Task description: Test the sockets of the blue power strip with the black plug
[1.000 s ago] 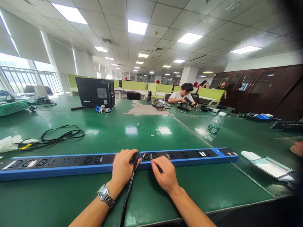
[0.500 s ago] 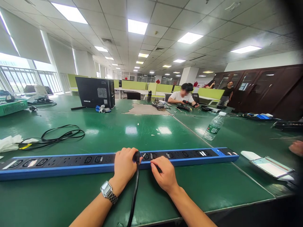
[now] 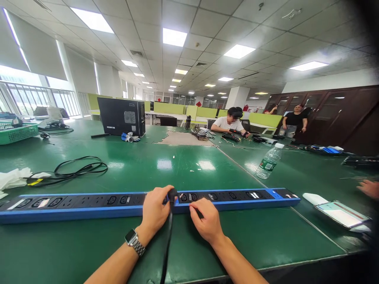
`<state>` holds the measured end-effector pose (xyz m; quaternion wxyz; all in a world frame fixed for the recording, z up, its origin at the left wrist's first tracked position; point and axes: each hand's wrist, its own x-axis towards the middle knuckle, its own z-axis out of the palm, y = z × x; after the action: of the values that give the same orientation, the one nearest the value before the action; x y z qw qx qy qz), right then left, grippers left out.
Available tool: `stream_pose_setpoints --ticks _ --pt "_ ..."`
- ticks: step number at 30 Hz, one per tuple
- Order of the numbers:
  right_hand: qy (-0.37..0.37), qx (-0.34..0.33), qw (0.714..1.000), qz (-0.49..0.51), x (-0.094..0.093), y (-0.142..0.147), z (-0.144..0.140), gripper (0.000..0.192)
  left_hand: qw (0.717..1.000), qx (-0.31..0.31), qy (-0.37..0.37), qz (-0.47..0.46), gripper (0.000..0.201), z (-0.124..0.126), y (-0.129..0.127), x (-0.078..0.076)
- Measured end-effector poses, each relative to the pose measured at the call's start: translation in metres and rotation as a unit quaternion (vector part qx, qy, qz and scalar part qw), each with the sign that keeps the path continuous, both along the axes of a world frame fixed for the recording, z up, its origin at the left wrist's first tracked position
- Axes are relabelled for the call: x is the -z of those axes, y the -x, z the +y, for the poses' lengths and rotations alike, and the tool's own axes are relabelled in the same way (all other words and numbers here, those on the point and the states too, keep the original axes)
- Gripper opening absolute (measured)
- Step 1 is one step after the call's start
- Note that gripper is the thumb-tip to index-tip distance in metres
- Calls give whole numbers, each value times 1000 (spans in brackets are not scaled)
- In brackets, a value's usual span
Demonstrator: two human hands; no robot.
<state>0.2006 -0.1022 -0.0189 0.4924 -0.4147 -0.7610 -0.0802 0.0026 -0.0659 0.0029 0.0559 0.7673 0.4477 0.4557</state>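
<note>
A long blue power strip (image 3: 97, 213) with black sockets lies across the green table (image 3: 97, 240) before me. My left hand (image 3: 155, 209), wearing a metal-band watch (image 3: 135, 242), is closed around a black plug (image 3: 172, 193) at the middle of the strip. From the plug a black cord (image 3: 167, 248) runs down toward me. Whether the plug's pins sit in a socket is hidden. My right hand (image 3: 207, 221) is just right of it, fingers curled and pinched against the strip's near edge.
A water bottle (image 3: 269, 161) and a phone (image 3: 340, 213) are at the right. On the left lie a coiled black cable (image 3: 79, 169) and a green basket (image 3: 19, 134). A computer case (image 3: 121, 116) stands behind. One person (image 3: 227, 123) sits opposite; another's hand (image 3: 369, 188) shows at far right.
My view has tilted up slightly. My left hand keeps hold of the plug, and its wrist has turned a little. My right hand stays at the strip's edge. A standing person in back has moved.
</note>
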Motion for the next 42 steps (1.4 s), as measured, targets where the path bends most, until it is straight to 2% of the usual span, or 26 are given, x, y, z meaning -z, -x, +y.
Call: stream_pose_setpoints --ticks 3,5,10,12,15,20,24,37,42 --pt "-2 2 1000 3 0 -1 0 17 991 -40 -11 -131 32 3 14 -7" --pt "-3 2 1000 6 0 -2 0 18 981 -96 -14 -167 38 4 30 -12" --pt "-1 1 1000 18 -1 -2 1 18 947 -215 32 -237 45 7 72 -14" --pt "2 4 1000 18 -2 -2 1 19 951 -203 57 -225 46 8 80 -14" --pt "4 8 1000 20 -2 -2 0 20 967 -150 101 -182 46 8 84 -16" --pt "5 7 1000 20 -3 -2 -1 19 969 -134 134 -158 51 7 101 -20" --pt "10 14 1000 22 -4 -1 -1 20 979 -85 167 -82 51 4 118 -17" --pt "9 13 1000 12 -3 1 -1 19 991 -59 91 77 42 3 115 -11" --pt "6 15 1000 16 -3 1 -1 19 994 -57 64 69 39 2 114 -6"
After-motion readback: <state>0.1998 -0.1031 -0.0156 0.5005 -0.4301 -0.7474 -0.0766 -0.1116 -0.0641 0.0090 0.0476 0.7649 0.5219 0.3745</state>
